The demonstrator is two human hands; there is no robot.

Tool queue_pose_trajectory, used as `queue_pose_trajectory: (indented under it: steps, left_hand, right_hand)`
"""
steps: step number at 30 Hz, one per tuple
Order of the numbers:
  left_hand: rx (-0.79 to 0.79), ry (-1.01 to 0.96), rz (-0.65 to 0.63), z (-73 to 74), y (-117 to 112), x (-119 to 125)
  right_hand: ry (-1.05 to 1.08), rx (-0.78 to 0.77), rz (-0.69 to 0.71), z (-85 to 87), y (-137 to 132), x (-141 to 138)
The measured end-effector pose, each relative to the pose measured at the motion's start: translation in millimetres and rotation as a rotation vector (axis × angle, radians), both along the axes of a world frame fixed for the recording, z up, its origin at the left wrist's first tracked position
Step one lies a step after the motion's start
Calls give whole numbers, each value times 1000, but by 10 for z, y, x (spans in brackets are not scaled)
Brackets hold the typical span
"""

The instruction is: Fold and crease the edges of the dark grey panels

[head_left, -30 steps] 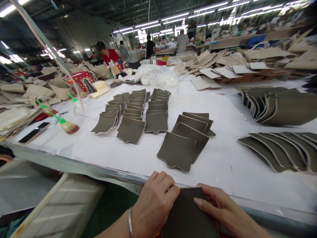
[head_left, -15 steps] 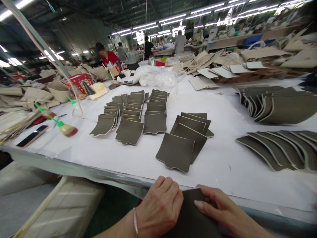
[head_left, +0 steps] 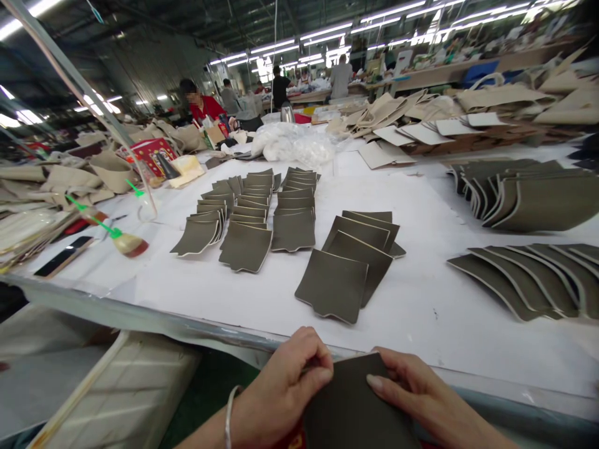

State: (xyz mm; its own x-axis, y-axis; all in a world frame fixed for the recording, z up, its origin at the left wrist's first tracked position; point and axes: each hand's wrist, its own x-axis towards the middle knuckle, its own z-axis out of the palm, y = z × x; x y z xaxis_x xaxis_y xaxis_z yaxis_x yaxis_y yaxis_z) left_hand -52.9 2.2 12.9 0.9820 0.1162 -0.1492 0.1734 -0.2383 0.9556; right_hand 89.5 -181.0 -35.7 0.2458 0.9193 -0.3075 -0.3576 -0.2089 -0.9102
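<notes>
Just below the table's front edge I hold a stack of dark grey cut pieces (head_left: 353,408). My left hand (head_left: 281,390) pinches its upper left corner, thumb and fingers closed on the edge. Across the stack's right side my right hand (head_left: 416,399) lies with its fingers pressed on the top piece. On the white table in front, a short row of the same grey pieces (head_left: 349,265) is fanned out, overlapping.
Three longer rows of grey pieces (head_left: 255,209) lie further back, more stacks (head_left: 528,274) at the right. Glue bottles with green tips (head_left: 122,240) and a phone (head_left: 63,255) sit at the left. A white crate (head_left: 121,390) stands below the table. Other people work at far tables.
My left hand has turned from lying over the stack's corner to pinching its edge. The view has shifted slightly; the pieces on the table have not moved.
</notes>
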Motion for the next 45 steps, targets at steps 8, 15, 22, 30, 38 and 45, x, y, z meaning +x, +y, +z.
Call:
queue_pose_trajectory:
  steps: [8,15,22,30,38,45]
  left_hand:
    - [-372,-389,584,363,624,-78]
    - [-44,211,101,27,363,71]
    - [-295,346,-109,-175,135,204]
    - [-319,416,-82,-285,116,264]
    - [-382,430,-29,-272,61,260]
    - [-230,337,-62,-389,-38,182]
  right_hand:
    - [-98,-96,-20,0,-71,-14]
    - [-251,-137,13,164,-89,-67]
    - [-467,-133,1,137,-123,-92]
    - [-1251,152,-50,91,-131,-129]
    - [-1534,224,69,113,32,-193]
    - [-1508,232,26,86,40,-268]
